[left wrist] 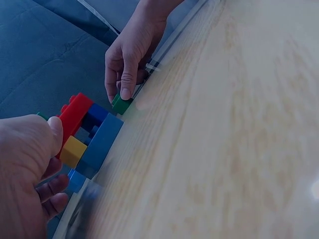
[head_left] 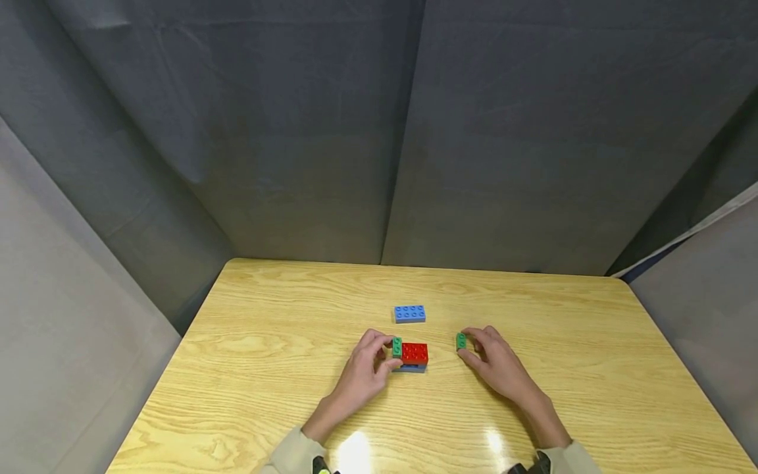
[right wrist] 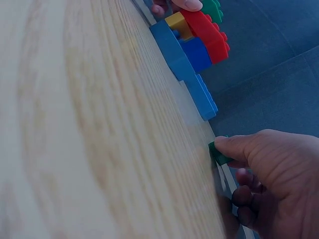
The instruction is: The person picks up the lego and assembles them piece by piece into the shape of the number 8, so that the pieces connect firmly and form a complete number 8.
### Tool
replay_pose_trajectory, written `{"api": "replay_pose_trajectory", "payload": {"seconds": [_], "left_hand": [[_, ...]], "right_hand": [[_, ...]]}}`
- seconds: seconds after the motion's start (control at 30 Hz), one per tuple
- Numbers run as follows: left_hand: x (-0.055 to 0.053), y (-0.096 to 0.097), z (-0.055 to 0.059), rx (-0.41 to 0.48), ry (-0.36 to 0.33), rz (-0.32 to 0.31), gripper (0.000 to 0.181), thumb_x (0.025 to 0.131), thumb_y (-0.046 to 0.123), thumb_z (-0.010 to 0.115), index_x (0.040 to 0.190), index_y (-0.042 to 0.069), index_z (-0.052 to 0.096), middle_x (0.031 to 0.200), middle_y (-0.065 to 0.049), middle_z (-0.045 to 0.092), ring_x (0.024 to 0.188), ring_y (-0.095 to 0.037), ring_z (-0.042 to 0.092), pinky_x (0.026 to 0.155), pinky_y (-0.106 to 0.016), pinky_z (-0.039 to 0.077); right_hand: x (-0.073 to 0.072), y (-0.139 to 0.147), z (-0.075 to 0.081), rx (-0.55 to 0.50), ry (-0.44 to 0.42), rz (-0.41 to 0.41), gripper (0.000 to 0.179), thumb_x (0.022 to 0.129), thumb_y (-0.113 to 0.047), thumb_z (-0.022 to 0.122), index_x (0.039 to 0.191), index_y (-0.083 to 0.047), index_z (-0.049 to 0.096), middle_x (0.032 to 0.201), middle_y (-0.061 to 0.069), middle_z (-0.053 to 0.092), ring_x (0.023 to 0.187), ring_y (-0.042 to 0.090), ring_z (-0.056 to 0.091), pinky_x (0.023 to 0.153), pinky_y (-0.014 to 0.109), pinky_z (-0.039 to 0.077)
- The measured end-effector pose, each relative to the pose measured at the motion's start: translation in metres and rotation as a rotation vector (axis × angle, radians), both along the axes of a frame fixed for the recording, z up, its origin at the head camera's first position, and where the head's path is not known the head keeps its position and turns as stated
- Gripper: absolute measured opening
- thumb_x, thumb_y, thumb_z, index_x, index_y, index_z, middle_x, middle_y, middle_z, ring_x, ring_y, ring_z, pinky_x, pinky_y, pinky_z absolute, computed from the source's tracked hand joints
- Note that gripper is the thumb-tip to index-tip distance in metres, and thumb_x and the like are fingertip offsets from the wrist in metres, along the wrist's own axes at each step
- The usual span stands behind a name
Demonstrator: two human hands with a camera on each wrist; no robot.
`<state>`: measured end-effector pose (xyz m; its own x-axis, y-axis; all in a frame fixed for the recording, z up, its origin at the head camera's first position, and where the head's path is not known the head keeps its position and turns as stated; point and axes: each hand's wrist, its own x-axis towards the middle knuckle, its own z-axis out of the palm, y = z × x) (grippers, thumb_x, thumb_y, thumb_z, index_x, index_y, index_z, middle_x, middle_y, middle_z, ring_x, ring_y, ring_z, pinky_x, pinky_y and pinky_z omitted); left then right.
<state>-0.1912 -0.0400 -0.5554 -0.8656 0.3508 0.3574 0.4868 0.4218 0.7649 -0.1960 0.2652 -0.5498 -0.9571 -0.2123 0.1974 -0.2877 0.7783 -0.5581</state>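
Note:
A small stack stands on the wooden table, with a blue base brick point(left wrist: 102, 146) at the bottom. A yellow brick point(left wrist: 73, 151) and a shorter blue brick point(right wrist: 197, 54) sit on that base, under a red brick point(head_left: 416, 354). On the red brick's left end is a green brick point(head_left: 397, 347), which my left hand point(head_left: 362, 372) holds between thumb and fingers. To the right of the stack, my right hand point(head_left: 500, 367) pinches a second green brick point(head_left: 461, 341) at the tabletop.
A loose blue brick point(head_left: 410, 314) lies behind the stack. The wooden table point(head_left: 296, 289) ends at grey curtains point(head_left: 296, 164) at the back, and more grey fabric hangs at both sides.

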Motion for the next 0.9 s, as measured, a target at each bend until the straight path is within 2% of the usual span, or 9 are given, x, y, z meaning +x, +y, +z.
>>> {"api": "replay_pose_trajectory", "payload": {"seconds": [0.17, 0.67, 0.9], "left_hand": [[0.0007, -0.0007, 0.0006, -0.005, -0.026, -0.001, 0.035, 0.098, 0.019, 0.075, 0.129, 0.004, 0.067, 0.112, -0.008, 0.059, 0.095, -0.025, 0.060, 0.077, -0.030, 0.053], [0.0002, 0.0002, 0.0012, -0.013, -0.003, 0.001, 0.036, 0.097, 0.019, 0.075, 0.128, 0.003, 0.067, 0.111, -0.011, 0.060, 0.090, -0.027, 0.059, 0.074, -0.030, 0.052], [0.0004, 0.0001, 0.0023, -0.011, -0.018, -0.001, 0.036, 0.097, 0.019, 0.075, 0.129, 0.003, 0.067, 0.111, -0.010, 0.060, 0.093, -0.026, 0.059, 0.076, -0.031, 0.053]], "right_hand": [[0.0008, -0.0001, -0.0002, -0.009, -0.010, 0.011, 0.039, 0.100, -0.025, 0.074, 0.132, -0.003, 0.066, 0.088, 0.001, 0.049, 0.076, 0.013, 0.041, 0.063, 0.026, 0.035], [0.0012, -0.0014, 0.0010, 0.009, 0.002, 0.025, 0.038, 0.099, -0.026, 0.075, 0.130, -0.007, 0.067, 0.085, -0.002, 0.050, 0.073, 0.011, 0.041, 0.062, 0.026, 0.034], [0.0021, -0.0019, 0.0013, 0.003, 0.009, 0.030, 0.037, 0.098, -0.025, 0.076, 0.129, -0.007, 0.068, 0.084, -0.003, 0.049, 0.073, 0.011, 0.041, 0.062, 0.026, 0.034]]}}
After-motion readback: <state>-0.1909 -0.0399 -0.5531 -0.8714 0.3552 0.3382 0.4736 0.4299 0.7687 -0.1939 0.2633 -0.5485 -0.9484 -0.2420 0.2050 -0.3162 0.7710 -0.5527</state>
